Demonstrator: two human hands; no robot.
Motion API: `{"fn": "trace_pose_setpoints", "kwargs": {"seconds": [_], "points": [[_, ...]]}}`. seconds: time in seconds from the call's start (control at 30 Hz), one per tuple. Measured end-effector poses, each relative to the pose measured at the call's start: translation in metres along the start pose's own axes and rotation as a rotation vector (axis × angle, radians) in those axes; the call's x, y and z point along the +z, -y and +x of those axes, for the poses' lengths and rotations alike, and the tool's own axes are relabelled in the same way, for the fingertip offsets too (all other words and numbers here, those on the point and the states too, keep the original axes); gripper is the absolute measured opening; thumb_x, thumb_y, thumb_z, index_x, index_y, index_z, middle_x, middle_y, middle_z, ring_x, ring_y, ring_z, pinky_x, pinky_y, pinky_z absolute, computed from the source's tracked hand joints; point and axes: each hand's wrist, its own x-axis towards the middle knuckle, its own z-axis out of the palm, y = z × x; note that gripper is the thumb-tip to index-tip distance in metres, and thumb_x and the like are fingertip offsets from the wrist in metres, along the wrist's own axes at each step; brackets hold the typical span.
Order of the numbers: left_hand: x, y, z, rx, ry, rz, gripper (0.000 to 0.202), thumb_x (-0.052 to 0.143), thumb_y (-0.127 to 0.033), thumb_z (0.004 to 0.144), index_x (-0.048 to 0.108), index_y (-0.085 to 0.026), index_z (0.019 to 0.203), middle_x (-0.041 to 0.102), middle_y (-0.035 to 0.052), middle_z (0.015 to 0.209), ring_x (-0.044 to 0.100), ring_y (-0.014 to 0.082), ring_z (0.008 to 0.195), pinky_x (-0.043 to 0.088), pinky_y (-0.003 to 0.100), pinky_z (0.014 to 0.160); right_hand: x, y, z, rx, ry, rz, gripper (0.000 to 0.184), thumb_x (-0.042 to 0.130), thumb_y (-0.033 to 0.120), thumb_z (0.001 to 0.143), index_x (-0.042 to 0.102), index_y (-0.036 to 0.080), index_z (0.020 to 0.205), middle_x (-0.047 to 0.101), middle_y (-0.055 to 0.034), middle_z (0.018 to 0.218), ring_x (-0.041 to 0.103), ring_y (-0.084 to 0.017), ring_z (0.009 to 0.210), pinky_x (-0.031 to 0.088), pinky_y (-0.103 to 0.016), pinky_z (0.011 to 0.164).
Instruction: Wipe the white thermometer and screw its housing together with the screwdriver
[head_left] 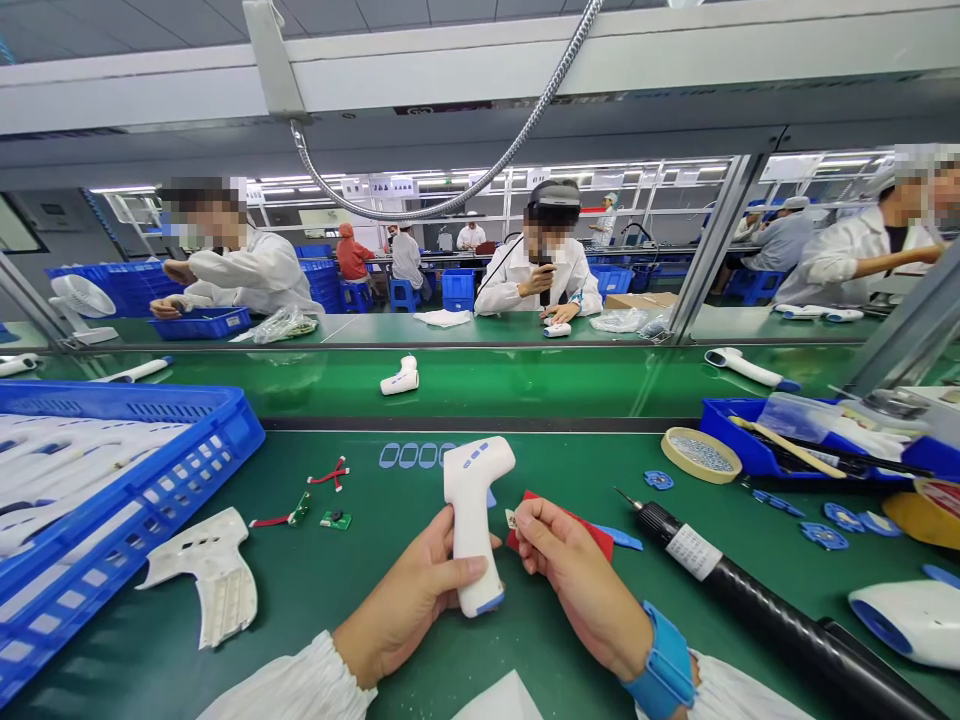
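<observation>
We hold a white infrared thermometer (472,510) upright in our left hand (405,605), fingers wrapped around its handle. Our right hand (577,585) sits just beside it, with thumb and forefinger (529,520) pressed together, pinching a small pale label (511,519) near the thermometer's handle, above a red card (577,525) lying on the green bench mat (315,610).

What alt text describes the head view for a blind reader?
A person's left hand holds a white thermometer upright while the right hand, with a blue wrist strap, holds a small red piece above a green workbench. A blue crate sits at left.
</observation>
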Motion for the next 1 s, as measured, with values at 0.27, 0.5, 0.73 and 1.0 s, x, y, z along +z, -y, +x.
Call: {"fn": "trace_pose_setpoints", "kwargs": {"seconds": [0.27, 0.5, 0.73, 1.0], "points": [[0.0015, 0.0034, 0.0043, 0.002, -0.158, 0.02, 0.033, 0.05, -0.049, 0.081, 0.046, -0.016, 0.082, 0.053, -0.0014, 0.063, 0.053, 0.0118, 0.046, 0.047, 0.028, 0.051, 0.0001, -0.0031, 0.0, 0.006, -0.004, -0.015, 0.029, 0.062, 0.046, 0.071, 0.052, 0.018, 0.069, 0.048, 0.0031, 0.063, 0.037, -0.01, 0.057, 0.032, -0.024, 0.055], [0.0011, 0.0026, 0.0047, 0.032, -0.168, 0.036, 0.036, 0.061, -0.035, 0.074, 0.043, -0.018, 0.098, 0.052, -0.0033, 0.069, 0.052, 0.0094, 0.048, 0.046, 0.025, 0.052, -0.0007, -0.0024, -0.0006, 0.009, -0.006, -0.012, 0.03, 0.063, 0.046, 0.069, 0.052, 0.018, 0.068, 0.047, 0.0036, 0.061, 0.037, -0.009, 0.056, 0.031, -0.024, 0.054], [0.0013, -0.0013, 0.002, 0.058, -0.134, 0.088, 0.035, 0.065, -0.015, 0.062, 0.047, -0.018, 0.092, 0.051, -0.0024, 0.08, 0.054, 0.0092, 0.06, 0.044, 0.024, 0.062, 0.003, 0.0007, -0.0018, 0.001, -0.014, -0.017, 0.028, 0.062, 0.044, 0.07, 0.051, 0.019, 0.067, 0.047, 0.0034, 0.063, 0.037, -0.01, 0.056, 0.031, -0.024, 0.055], [-0.0005, 0.0006, 0.0018, 0.059, -0.121, 0.103, 0.037, 0.064, -0.013, 0.061, 0.049, -0.019, 0.094, 0.049, -0.0013, 0.086, 0.053, 0.0097, 0.063, 0.043, 0.024, 0.064, 0.002, 0.0014, -0.002, -0.002, -0.008, -0.028, 0.027, 0.062, 0.043, 0.071, 0.051, 0.019, 0.068, 0.047, 0.0033, 0.062, 0.036, -0.01, 0.056, 0.03, -0.024, 0.054]]}}
